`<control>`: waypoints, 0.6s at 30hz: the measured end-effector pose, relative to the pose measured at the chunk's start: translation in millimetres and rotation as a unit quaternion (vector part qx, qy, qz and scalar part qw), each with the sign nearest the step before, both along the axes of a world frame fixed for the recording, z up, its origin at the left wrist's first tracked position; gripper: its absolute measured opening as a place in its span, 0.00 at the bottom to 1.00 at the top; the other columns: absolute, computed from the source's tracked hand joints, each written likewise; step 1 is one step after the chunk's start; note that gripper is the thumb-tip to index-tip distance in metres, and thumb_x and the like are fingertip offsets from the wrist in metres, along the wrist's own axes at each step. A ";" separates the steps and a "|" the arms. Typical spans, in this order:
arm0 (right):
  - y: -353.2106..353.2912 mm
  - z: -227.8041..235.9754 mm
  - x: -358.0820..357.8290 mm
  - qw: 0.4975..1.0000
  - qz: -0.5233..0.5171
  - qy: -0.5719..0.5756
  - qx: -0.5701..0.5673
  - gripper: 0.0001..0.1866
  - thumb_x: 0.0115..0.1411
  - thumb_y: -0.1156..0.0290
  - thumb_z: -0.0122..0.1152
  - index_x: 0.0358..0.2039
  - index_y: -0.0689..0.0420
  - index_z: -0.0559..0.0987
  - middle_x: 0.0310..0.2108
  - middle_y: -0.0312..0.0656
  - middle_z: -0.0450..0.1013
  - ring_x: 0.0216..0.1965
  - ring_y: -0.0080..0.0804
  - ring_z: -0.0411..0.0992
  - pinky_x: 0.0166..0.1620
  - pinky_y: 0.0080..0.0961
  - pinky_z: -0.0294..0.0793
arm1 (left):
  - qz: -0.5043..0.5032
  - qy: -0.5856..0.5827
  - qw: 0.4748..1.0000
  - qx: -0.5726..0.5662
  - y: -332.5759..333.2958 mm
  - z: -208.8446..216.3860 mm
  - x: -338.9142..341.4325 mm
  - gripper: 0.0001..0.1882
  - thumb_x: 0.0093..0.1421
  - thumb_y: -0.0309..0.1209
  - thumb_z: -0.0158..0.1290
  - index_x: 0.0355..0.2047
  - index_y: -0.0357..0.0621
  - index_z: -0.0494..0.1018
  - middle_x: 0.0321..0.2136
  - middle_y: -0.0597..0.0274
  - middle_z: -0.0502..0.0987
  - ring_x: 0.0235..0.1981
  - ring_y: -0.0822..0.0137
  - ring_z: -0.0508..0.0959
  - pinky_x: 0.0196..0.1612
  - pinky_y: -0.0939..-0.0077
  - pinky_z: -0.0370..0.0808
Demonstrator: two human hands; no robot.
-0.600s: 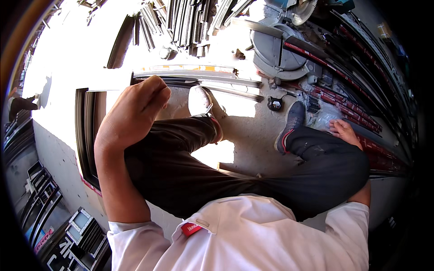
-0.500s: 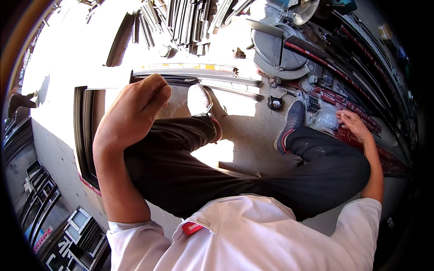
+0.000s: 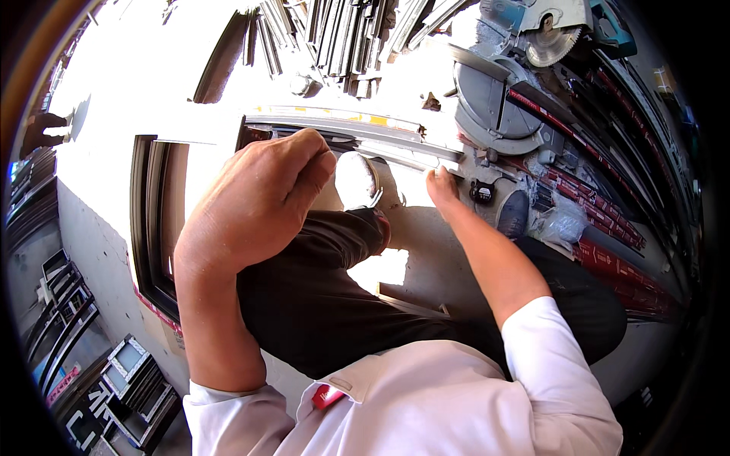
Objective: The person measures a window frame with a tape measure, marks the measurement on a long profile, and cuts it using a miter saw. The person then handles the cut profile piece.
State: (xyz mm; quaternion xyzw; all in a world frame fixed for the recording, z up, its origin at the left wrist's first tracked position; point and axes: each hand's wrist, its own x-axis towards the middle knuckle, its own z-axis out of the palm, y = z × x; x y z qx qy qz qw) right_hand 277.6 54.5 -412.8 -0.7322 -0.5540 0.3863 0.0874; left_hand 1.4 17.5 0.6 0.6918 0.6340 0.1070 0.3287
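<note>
My left hand (image 3: pixel 258 199) is raised close to me in a fist, thumb against the curled fingers. What the fist holds, if anything, is hidden. Beyond it, long silvery metal profiles (image 3: pixel 380 137) lie side by side across the floor. My right hand (image 3: pixel 442 186) reaches forward to their right end, with its fingers closed around the tip of the nearest profile. Just right of that hand sits a small black tape measure (image 3: pixel 482 191). My shoe (image 3: pixel 357 181) stands on the near side of the profiles.
A mitre saw with a round grey base (image 3: pixel 487 106) and toothed blade (image 3: pixel 553 47) stands at the far right. Dark red wrapped profiles (image 3: pixel 620 266) and crumpled clear plastic (image 3: pixel 561 220) lie on the right. A dark frame (image 3: pixel 152 220) is at the left; more profiles (image 3: pixel 346 38) lie at the back.
My right hand has swung left from beside my right knee to the end of the metal profiles and closed there. My left fist has shifted slightly right.
</note>
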 end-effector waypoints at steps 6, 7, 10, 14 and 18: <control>-74.1 107.5 -120.0 0.784 0.202 0.515 -0.281 0.28 0.73 0.47 0.51 0.65 0.49 0.76 0.61 0.41 0.75 0.65 0.35 0.69 0.73 0.36 0.56 | 0.013 0.001 1.000 -0.010 -14.6 -10.8 -16.9 0.12 0.72 0.31 0.51 0.34 0.35 0.69 0.24 0.47 0.72 0.25 0.47 0.72 0.32 0.58 0.69; -71.0 106.4 -108.8 0.793 0.248 0.476 -0.290 0.31 0.72 0.43 0.53 0.66 0.49 0.75 0.62 0.43 0.74 0.66 0.33 0.67 0.73 0.34 0.57 | 0.003 0.009 1.000 -0.011 -15.3 -10.4 -16.2 0.11 0.72 0.31 0.51 0.34 0.35 0.69 0.23 0.48 0.71 0.25 0.46 0.71 0.32 0.58 0.69; -44.0 126.5 -96.6 0.848 0.236 0.368 -0.300 0.29 0.73 0.49 0.53 0.67 0.54 0.73 0.60 0.44 0.75 0.62 0.30 0.70 0.65 0.29 0.69 | 0.010 -0.005 1.000 -0.003 -6.7 -4.6 -12.1 0.11 0.72 0.31 0.51 0.33 0.36 0.69 0.23 0.48 0.70 0.26 0.45 0.71 0.33 0.58 0.69; -20.8 54.2 -89.2 0.987 0.086 0.134 -0.030 0.25 0.67 0.61 0.54 0.61 0.59 0.74 0.54 0.56 0.77 0.56 0.46 0.76 0.59 0.38 0.75 | -0.029 -0.008 1.000 -0.001 1.4 -1.0 -4.6 0.12 0.71 0.31 0.51 0.33 0.36 0.68 0.23 0.47 0.71 0.27 0.43 0.72 0.32 0.57 0.69; -34.2 69.8 -91.7 0.948 0.281 0.141 0.054 0.21 0.62 0.62 0.57 0.51 0.62 0.78 0.51 0.56 0.77 0.53 0.58 0.75 0.59 0.46 0.75 | -0.010 -0.021 1.000 0.006 -8.8 -6.2 -15.9 0.11 0.70 0.31 0.52 0.34 0.35 0.69 0.24 0.46 0.73 0.28 0.42 0.74 0.33 0.55 0.70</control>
